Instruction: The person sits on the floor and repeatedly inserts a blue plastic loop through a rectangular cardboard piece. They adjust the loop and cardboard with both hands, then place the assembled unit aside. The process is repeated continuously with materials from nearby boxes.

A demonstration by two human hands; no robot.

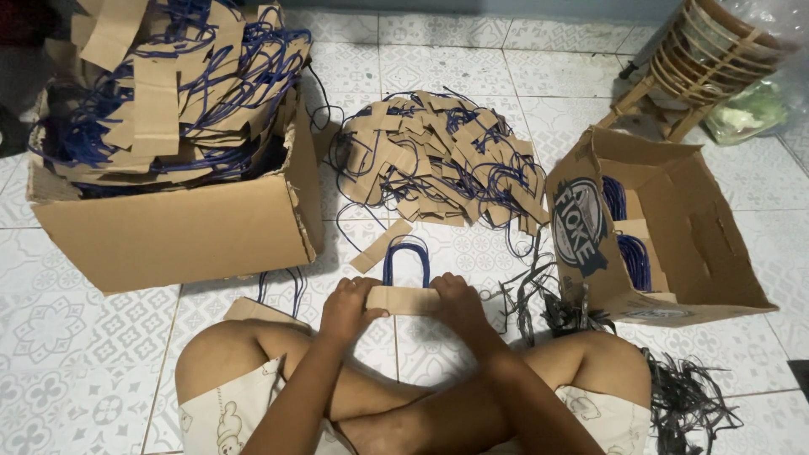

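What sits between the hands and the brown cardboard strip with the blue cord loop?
Nothing visible. The left hand and right hand already grip the ends of the brown cardboard strip with the blue cord loop, held over the patterned tile floor.

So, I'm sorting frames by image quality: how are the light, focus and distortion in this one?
Head view: soft, even light with faint shadows; both hands, left hand and right hand, and the paper strip look sharp. Wide-lens bending curves the floor tiles near the edges. The plastic wrap top right shows mild glare.
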